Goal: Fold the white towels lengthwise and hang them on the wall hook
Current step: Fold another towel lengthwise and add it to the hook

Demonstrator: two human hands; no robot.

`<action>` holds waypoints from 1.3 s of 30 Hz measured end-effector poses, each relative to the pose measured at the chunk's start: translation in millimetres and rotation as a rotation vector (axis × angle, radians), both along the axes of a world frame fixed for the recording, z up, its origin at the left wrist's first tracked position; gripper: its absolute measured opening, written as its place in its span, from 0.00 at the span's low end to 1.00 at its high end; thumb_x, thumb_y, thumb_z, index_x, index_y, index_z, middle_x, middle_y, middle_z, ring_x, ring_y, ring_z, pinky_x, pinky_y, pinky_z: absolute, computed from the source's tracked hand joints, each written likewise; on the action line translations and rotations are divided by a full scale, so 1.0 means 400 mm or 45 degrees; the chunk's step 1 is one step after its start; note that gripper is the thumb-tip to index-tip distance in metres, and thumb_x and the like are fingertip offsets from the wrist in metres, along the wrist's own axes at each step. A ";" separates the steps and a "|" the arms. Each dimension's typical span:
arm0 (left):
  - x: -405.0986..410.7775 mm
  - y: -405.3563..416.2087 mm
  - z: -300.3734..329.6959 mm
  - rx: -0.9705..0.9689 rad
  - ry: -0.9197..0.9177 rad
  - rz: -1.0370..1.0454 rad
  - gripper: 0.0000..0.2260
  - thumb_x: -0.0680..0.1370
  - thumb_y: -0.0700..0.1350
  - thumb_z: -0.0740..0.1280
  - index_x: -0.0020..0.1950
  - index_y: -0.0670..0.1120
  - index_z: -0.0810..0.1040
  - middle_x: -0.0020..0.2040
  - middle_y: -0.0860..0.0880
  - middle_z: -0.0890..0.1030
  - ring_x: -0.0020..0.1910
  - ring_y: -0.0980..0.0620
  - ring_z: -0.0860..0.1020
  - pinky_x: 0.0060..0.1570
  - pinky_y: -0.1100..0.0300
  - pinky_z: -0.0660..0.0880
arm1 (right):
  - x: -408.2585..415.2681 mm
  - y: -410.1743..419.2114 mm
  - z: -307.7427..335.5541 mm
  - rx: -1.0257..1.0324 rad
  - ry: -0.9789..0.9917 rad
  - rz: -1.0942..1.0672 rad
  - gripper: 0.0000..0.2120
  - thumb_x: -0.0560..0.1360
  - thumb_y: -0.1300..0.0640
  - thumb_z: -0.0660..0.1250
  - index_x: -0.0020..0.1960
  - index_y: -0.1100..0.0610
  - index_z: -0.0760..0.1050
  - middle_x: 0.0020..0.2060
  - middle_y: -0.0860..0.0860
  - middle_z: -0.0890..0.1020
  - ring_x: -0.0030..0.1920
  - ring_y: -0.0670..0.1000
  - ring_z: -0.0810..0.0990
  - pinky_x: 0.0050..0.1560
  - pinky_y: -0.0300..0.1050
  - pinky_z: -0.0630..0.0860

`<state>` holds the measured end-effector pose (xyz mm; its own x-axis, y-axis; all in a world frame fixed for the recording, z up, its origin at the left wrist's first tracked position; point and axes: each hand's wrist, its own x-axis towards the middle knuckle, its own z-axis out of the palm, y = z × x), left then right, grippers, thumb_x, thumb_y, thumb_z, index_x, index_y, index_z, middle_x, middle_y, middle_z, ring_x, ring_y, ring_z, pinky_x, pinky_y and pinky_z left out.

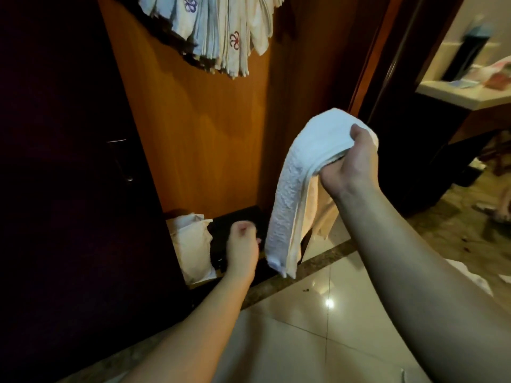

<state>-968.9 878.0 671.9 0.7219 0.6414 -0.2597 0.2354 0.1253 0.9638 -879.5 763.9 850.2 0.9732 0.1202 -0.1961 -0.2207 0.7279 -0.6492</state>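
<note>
the right hand [349,161] is raised out in front, fingers and thumb clamped around the doubled-over middle of a thick white terry towel [293,189]. gripping it at the fold lets both halves drop together below the hand, so the long narrow shape keeps itself without a second hand; the two layers hang down and slightly left of the wrist, their lower corners ending near the left hand. that looks like a towel already folded lengthwise and held by the loop that would go over a hook.

the left hand [243,244] sits lower and to the left of the right, curled into a loose fist with nothing in it, just beside the towel's hanging end but not touching it. it seems free to steady the tail or smooth the layers if they slip.

well above both hands, a bunch of pale folded towels with small embroidered flowers [218,34] hangs against the orange-brown wooden panel [199,134]; the hook itself is out of sight above the edge of the view. below and left of the left hand, a crumpled off-white cloth bundle [190,244] rests at the foot of the panel, beside a dark box.

what remains, by my reading, is lifting the held towel up to join the hanging bunch.
</note>
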 end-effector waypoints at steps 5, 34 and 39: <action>-0.018 -0.100 0.207 -0.196 -0.522 -0.511 0.27 0.82 0.63 0.47 0.65 0.49 0.76 0.62 0.48 0.81 0.63 0.52 0.78 0.66 0.55 0.71 | -0.011 0.068 0.061 -0.120 -0.089 0.013 0.29 0.77 0.50 0.65 0.74 0.59 0.63 0.67 0.59 0.76 0.63 0.59 0.79 0.67 0.60 0.73; 0.088 0.086 0.595 -0.351 -0.957 0.225 0.06 0.81 0.48 0.65 0.55 0.47 0.77 0.46 0.52 0.84 0.50 0.54 0.83 0.48 0.63 0.78 | 0.054 0.075 0.251 -0.018 -0.198 -0.145 0.12 0.80 0.57 0.64 0.62 0.59 0.72 0.51 0.55 0.84 0.51 0.52 0.84 0.51 0.49 0.82; 0.097 0.167 0.635 0.065 -0.645 0.150 0.24 0.71 0.69 0.64 0.55 0.53 0.83 0.57 0.51 0.82 0.59 0.50 0.78 0.67 0.48 0.71 | 0.086 0.067 0.299 -0.027 -0.188 -0.196 0.12 0.80 0.58 0.65 0.62 0.58 0.70 0.46 0.50 0.82 0.45 0.45 0.82 0.47 0.39 0.77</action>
<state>-930.0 944.9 925.9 0.6713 0.7284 0.1370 -0.2746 0.0729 0.9588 -845.3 790.7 969.7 0.9981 -0.0350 -0.0508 -0.0090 0.7317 -0.6816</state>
